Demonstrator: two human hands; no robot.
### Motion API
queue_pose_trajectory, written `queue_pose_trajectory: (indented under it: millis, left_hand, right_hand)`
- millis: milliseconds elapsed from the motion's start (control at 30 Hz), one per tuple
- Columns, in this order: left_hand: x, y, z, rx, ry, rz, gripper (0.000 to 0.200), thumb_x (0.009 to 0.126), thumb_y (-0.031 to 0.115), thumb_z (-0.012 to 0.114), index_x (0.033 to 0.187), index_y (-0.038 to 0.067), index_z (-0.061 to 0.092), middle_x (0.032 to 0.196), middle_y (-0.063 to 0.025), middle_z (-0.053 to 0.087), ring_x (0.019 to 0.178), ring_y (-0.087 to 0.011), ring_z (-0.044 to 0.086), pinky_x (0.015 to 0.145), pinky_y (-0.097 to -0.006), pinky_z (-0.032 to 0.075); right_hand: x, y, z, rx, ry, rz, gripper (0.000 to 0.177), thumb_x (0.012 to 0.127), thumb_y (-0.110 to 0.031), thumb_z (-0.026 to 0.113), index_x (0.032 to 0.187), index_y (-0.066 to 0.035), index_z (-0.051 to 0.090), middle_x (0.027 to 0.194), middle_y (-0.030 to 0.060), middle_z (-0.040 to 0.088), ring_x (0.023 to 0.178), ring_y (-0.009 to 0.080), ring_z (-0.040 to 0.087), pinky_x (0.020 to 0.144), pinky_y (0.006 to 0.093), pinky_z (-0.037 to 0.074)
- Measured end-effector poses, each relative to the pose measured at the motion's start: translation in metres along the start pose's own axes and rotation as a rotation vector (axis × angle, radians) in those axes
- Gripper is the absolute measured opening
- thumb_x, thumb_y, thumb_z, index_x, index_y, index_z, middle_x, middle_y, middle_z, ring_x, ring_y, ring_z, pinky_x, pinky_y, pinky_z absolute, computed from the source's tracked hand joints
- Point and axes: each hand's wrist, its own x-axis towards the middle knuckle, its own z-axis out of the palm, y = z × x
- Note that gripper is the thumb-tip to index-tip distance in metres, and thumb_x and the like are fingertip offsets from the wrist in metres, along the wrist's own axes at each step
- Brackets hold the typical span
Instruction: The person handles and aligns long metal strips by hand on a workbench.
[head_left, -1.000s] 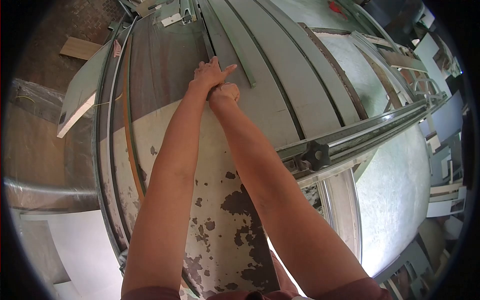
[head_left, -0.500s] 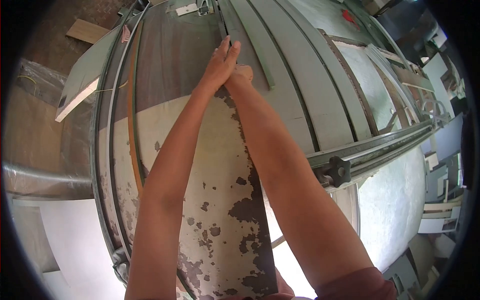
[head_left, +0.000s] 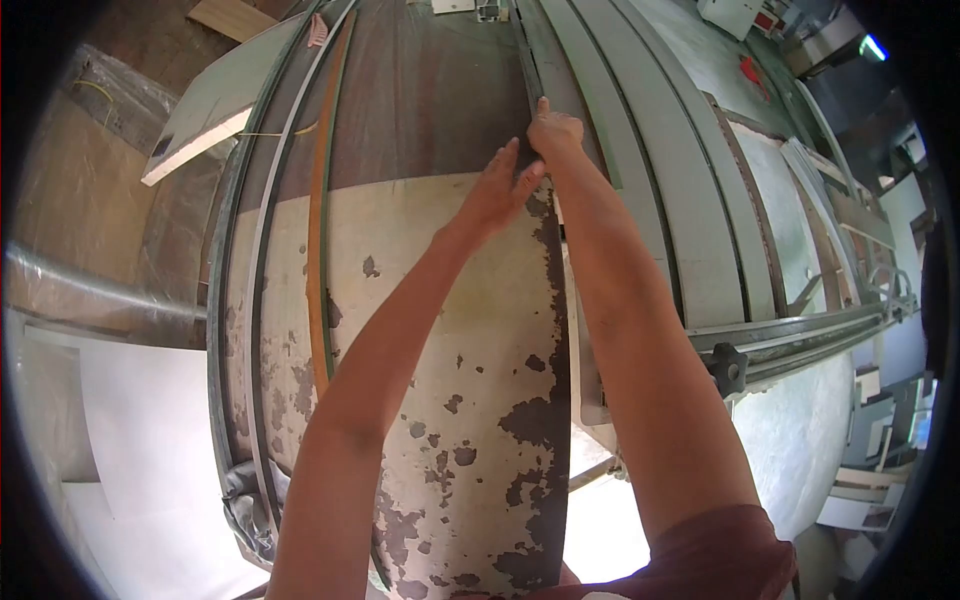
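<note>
My left hand (head_left: 500, 192) hovers at or rests on the far edge of a worn cream tabletop (head_left: 450, 290) with flaking patches; contact cannot be told. Its fingers are stretched out and it holds nothing visible. Just beyond it, to the right, my right hand (head_left: 556, 134) is closed with the thumb pointing forward. What its fingers grip, if anything, is hidden. That hand is beside a dark slot (head_left: 528, 50) running lengthwise between the brown table surface (head_left: 430, 90) and grey metal table strips (head_left: 640, 170). A narrow green-edged strip (head_left: 590, 90) lies right of it.
A long orange-brown strip (head_left: 318, 240) and a metal rail (head_left: 262, 230) run along the left. A black star knob (head_left: 727, 368) sits on the crosswise rail (head_left: 810, 340) at right. A white-edged board (head_left: 205, 140) stands at upper left, with white panels (head_left: 150, 430) below.
My hands, overlapping before, have come apart. The left has drawn back toward me and the right is now farther forward. The view has turned, so the table appears shifted right.
</note>
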Motion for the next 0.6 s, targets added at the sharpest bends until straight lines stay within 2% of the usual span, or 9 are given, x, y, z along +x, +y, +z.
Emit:
queue_pose_trajectory:
  millis: [133, 200, 233, 300, 333, 400, 433, 500, 600]
  left_hand:
    - [-0.007, 0.002, 0.004, 0.219, -0.047, -0.025, 0.086, 0.08, 0.065, 0.033, 0.136, 0.004, 0.011, 0.14, -0.0183, 0.017, 0.13, -0.0296, 0.016, 0.104, -0.0366, 0.018]
    - [-0.005, 0.001, 0.006, 0.212, -0.039, -0.059, 0.087, 0.079, 0.066, 0.034, 0.137, 0.004, 0.01, 0.14, -0.0184, 0.016, 0.13, -0.03, 0.015, 0.105, -0.0373, 0.018]
    - [-0.005, 0.0, 0.004, 0.2, -0.04, -0.087, 0.088, 0.079, 0.067, 0.034, 0.137, 0.005, 0.01, 0.14, -0.0185, 0.015, 0.13, -0.0303, 0.015, 0.105, -0.0381, 0.018]
    - [-0.007, 0.003, -0.004, 0.123, -0.037, -0.114, 0.09, 0.077, 0.067, 0.035, 0.137, 0.006, 0.009, 0.14, -0.0186, 0.014, 0.13, -0.0304, 0.015, 0.105, -0.0388, 0.018]
    - [-0.008, 0.006, -0.007, 0.033, -0.04, -0.131, 0.091, 0.076, 0.068, 0.036, 0.137, 0.006, 0.008, 0.141, -0.0187, 0.013, 0.13, -0.0305, 0.014, 0.105, -0.0396, 0.018]
    - [-0.011, 0.011, -0.009, 0.107, -0.061, -0.154, 0.091, 0.076, 0.068, 0.037, 0.137, 0.007, 0.008, 0.141, -0.0188, 0.012, 0.13, -0.0306, 0.013, 0.105, -0.0398, 0.019]
    - [-0.01, 0.016, -0.008, 0.175, -0.083, -0.172, 0.091, 0.076, 0.068, 0.038, 0.137, 0.007, 0.008, 0.141, -0.0189, 0.011, 0.131, -0.0307, 0.013, 0.105, -0.04, 0.019]
    - [-0.01, 0.015, -0.001, 0.212, -0.068, -0.153, 0.091, 0.076, 0.068, 0.037, 0.137, 0.008, 0.008, 0.141, -0.0194, 0.011, 0.131, -0.0308, 0.013, 0.105, -0.0396, 0.019]
    - [-0.013, 0.019, -0.002, 0.229, -0.064, -0.163, 0.09, 0.077, 0.067, 0.036, 0.137, 0.007, 0.007, 0.141, -0.0201, 0.01, 0.131, -0.0307, 0.013, 0.105, -0.0389, 0.018]
  right_hand:
    - [0.006, 0.004, 0.004, 0.036, 0.065, -0.026, 0.059, 0.086, -0.022, 0.041, 0.138, -0.013, 0.015, 0.119, 0.0042, 0.053, 0.101, 0.0216, 0.056, 0.068, 0.0359, 0.049]
    - [0.013, 0.006, 0.007, 0.09, 0.082, -0.009, 0.047, 0.088, -0.021, 0.035, 0.133, -0.007, 0.029, 0.117, 0.0078, 0.054, 0.103, 0.0244, 0.055, 0.078, 0.0364, 0.047]
    - [0.01, 0.006, 0.004, 0.099, 0.081, -0.02, 0.047, 0.088, -0.021, 0.035, 0.133, -0.007, 0.029, 0.117, 0.0078, 0.054, 0.103, 0.0244, 0.055, 0.078, 0.0364, 0.047]
    - [-0.003, 0.007, -0.011, 0.03, 0.205, -0.084, 0.04, 0.088, -0.019, 0.037, 0.124, -0.003, 0.04, 0.112, 0.0117, 0.056, 0.103, 0.0263, 0.055, 0.083, 0.036, 0.044]
    - [-0.006, 0.006, -0.02, 0.037, 0.205, -0.09, 0.04, 0.088, -0.019, 0.037, 0.124, -0.003, 0.04, 0.112, 0.0117, 0.056, 0.103, 0.0263, 0.055, 0.083, 0.036, 0.044]
    - [-0.013, 0.01, -0.045, 0.099, 0.14, -0.003, 0.032, 0.084, -0.014, 0.043, 0.114, -0.007, 0.052, 0.109, 0.0106, 0.058, 0.101, 0.025, 0.056, 0.08, 0.0359, 0.046]
    - [-0.023, 0.012, -0.06, 0.094, 0.152, -0.002, 0.032, 0.084, -0.014, 0.043, 0.114, -0.007, 0.052, 0.109, 0.0106, 0.058, 0.101, 0.025, 0.056, 0.08, 0.0359, 0.046]
    - [-0.052, 0.016, -0.088, 0.043, -0.011, -0.104, 0.042, 0.075, -0.004, 0.053, 0.115, 0.001, 0.042, 0.104, 0.0148, 0.059, 0.096, 0.0323, 0.057, 0.078, 0.0432, 0.046]
    - [-0.082, 0.029, -0.093, 0.065, 0.062, -0.192, 0.046, 0.072, -0.009, 0.06, 0.114, 0.002, 0.043, 0.102, 0.0167, 0.059, 0.095, 0.0324, 0.057, 0.078, 0.0425, 0.046]
